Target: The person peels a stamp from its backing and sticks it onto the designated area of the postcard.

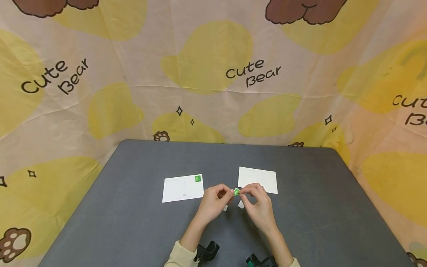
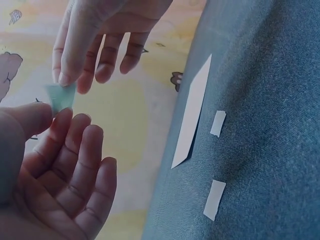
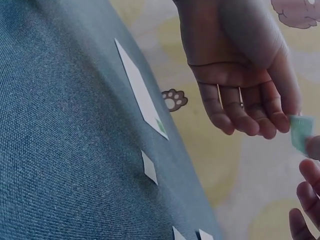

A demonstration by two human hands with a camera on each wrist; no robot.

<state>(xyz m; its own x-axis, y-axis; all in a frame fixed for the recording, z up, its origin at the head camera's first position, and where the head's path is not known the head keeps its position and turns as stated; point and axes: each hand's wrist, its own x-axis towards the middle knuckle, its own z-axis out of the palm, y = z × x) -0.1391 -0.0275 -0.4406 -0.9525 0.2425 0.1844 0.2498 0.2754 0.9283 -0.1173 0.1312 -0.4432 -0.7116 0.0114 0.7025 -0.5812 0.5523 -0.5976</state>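
Between my two hands, above the table, is a small green stamp point(image 1: 236, 191). My left hand point(image 1: 213, 202) pinches one edge of it between thumb and forefinger. The right hand point(image 1: 258, 207) pinches the opposite side with its fingertips. In the left wrist view the pale green stamp point(image 2: 61, 97) spans the gap between the left hand point(image 2: 60, 175) and the right hand point(image 2: 107, 40). A white postcard point(image 1: 181, 190) lies left of the hands, with a green stamp point(image 1: 198, 178) at its upper right corner. Behind the right hand lies a plain white card point(image 1: 260, 178).
Small white paper scraps point(image 1: 241, 204) lie on the grey table point(image 1: 133, 222) beneath the hands; two scraps point(image 2: 218, 123) show in the left wrist view. A printed cloth point(image 1: 207, 55) hangs behind the table. Black devices point(image 1: 207, 251) sit at both wrists.
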